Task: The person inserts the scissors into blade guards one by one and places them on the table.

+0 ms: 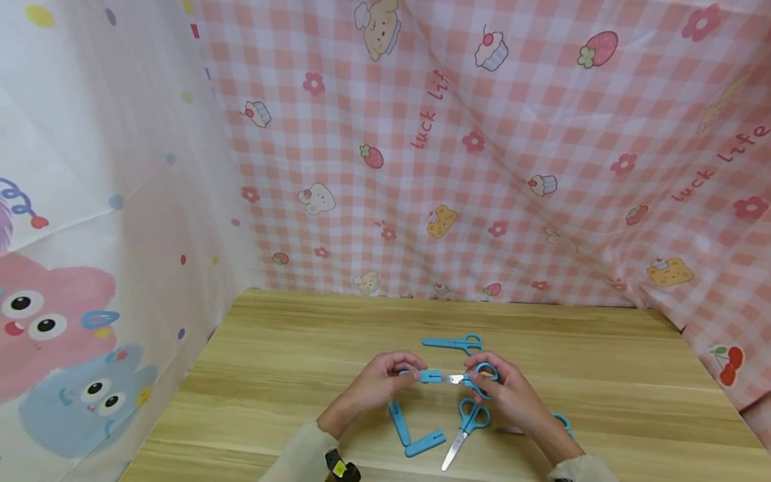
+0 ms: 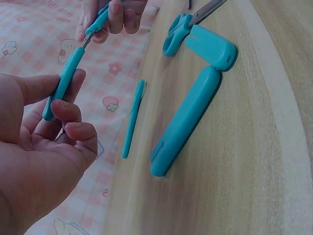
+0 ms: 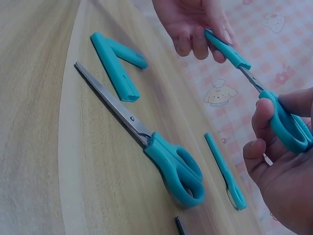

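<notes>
My left hand point(image 1: 385, 378) pinches a blue blade cover point(image 2: 66, 81) between thumb and fingers. In my right hand point(image 1: 502, 388) are the blue handles of a pair of scissors point(image 3: 286, 125), gripped by thumb and fingers. The blades of these scissors run partly inside the cover, with a short stretch of bare metal showing between the two hands. Both hands hold the pair above the table. Below them lies a second pair of scissors point(image 1: 468, 428), its metal blades bare and its tip toward the near edge. Two loose blue covers point(image 1: 399, 423) lie left of it, their ends meeting.
Beyond the hands, covered blue scissors point(image 1: 452, 343) lie on the wooden table point(image 1: 271, 375). Another pair of scissors point(image 1: 563, 423) is mostly hidden under the right forearm. A pink checked cloth point(image 1: 421, 167) hangs behind the table, a white printed one point(image 1: 150, 201) at left.
</notes>
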`<action>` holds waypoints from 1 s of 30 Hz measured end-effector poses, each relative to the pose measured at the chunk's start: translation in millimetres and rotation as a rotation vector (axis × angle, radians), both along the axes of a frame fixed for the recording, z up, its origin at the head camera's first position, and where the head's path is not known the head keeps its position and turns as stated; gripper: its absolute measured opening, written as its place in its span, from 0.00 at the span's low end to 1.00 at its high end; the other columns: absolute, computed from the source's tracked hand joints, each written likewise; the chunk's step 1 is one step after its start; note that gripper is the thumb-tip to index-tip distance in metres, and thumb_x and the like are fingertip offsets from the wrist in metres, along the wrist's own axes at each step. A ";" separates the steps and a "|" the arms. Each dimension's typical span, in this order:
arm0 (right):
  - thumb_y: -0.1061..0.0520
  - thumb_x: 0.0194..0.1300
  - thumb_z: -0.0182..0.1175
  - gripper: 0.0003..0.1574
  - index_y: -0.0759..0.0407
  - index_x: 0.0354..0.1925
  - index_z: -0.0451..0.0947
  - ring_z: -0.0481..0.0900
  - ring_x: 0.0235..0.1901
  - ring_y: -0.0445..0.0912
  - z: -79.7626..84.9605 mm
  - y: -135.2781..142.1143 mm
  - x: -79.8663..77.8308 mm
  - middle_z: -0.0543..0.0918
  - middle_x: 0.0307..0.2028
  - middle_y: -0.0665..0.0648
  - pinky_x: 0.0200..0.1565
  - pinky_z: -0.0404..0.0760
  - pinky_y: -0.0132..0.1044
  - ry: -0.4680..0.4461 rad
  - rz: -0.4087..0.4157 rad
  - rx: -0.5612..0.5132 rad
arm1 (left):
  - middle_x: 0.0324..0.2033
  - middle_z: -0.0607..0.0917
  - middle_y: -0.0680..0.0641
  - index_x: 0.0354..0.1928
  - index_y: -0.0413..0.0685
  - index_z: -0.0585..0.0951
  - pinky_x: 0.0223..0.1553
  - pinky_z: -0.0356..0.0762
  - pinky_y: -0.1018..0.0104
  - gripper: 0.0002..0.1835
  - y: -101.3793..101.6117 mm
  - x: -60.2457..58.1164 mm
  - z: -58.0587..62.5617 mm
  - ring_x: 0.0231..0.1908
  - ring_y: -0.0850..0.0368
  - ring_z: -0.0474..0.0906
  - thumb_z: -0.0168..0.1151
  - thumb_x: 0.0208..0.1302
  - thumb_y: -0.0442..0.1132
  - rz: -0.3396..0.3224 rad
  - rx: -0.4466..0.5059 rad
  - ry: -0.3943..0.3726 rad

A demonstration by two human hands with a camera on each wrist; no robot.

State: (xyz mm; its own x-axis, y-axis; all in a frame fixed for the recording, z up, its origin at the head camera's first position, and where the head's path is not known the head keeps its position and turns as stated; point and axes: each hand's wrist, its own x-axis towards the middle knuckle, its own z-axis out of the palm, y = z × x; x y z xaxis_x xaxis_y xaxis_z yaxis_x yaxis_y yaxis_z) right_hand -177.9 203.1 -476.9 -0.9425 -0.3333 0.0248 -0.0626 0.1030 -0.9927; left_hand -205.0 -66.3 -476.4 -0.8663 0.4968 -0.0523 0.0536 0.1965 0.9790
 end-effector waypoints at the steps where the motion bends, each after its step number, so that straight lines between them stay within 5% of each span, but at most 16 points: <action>1: 0.55 0.74 0.56 0.17 0.65 0.53 0.70 0.77 0.27 0.42 0.1 -0.3 0.1 0.75 0.36 0.58 0.39 0.79 0.37 0.004 0.002 -0.001 | 0.40 0.86 0.50 0.49 0.48 0.82 0.44 0.76 0.58 0.10 0.3 -0.1 0.1 0.44 0.43 0.78 0.60 0.71 0.42 0.000 0.000 0.001; 15: 0.56 0.74 0.55 0.14 0.64 0.52 0.70 0.77 0.27 0.41 0.2 -3.8 0.8 0.76 0.34 0.55 0.36 0.80 0.35 0.003 0.004 -0.049 | 0.39 0.86 0.49 0.49 0.46 0.83 0.38 0.73 0.66 0.09 5.7 -2.4 0.0 0.42 0.44 0.78 0.60 0.70 0.38 -0.005 0.019 0.036; 24: 0.56 0.74 0.55 0.11 0.60 0.51 0.71 0.77 0.27 0.41 1.6 -5.1 1.3 0.76 0.36 0.54 0.35 0.80 0.35 -0.013 0.016 -0.073 | 0.39 0.86 0.49 0.49 0.45 0.83 0.34 0.70 0.71 0.09 7.5 -1.8 1.9 0.34 0.58 0.74 0.60 0.71 0.38 -0.007 0.017 0.038; 30: 0.57 0.74 0.55 0.12 0.62 0.51 0.71 0.77 0.27 0.41 1.9 -5.5 1.6 0.75 0.38 0.56 0.36 0.81 0.36 -0.006 0.015 -0.067 | 0.39 0.86 0.50 0.50 0.43 0.82 0.38 0.71 0.67 0.12 9.1 -1.0 2.0 0.37 0.57 0.75 0.61 0.70 0.40 -0.007 0.007 0.040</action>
State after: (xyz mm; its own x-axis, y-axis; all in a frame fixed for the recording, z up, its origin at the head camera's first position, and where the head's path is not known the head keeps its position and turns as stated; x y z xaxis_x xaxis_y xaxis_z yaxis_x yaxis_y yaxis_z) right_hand -176.3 197.6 -475.0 -0.9375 -0.3455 0.0416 -0.0574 0.0355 -0.9977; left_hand -206.0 -57.2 -474.4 -0.8642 0.5029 -0.0138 0.0944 0.1891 0.9774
